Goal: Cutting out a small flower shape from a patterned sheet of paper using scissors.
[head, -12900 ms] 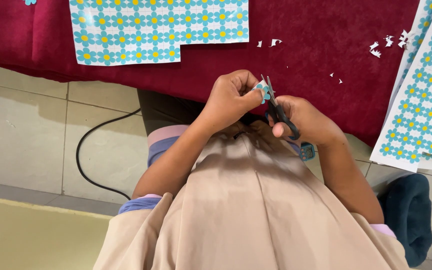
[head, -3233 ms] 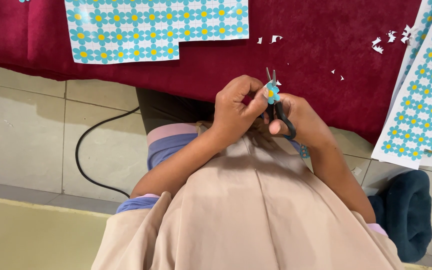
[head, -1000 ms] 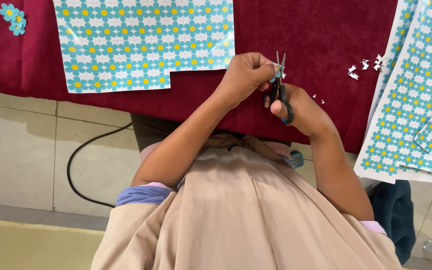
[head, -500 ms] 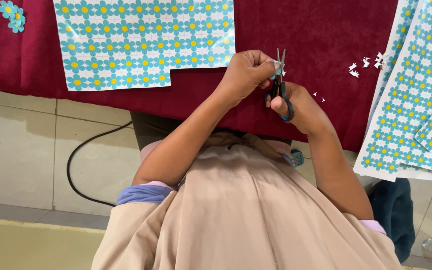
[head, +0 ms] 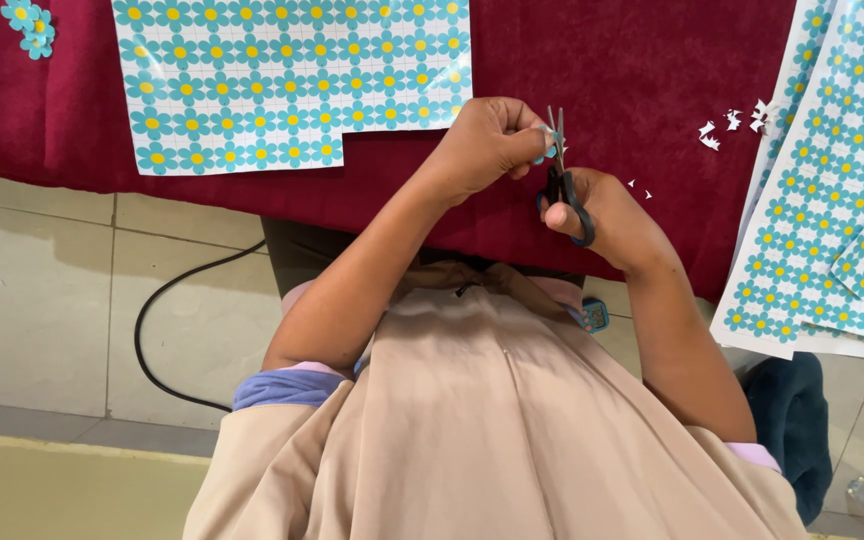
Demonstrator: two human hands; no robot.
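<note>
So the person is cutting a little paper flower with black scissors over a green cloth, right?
Not quite. The cloth is dark red, not green, as the head view shows. The rest holds: the right hand works black scissors on a little paper flower held by the left hand.

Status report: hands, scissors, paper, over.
Right hand grips scissors. Left hand pinches small flower cutout at the blades. Nothing between them; paper scraps lie on red cloth.
</note>
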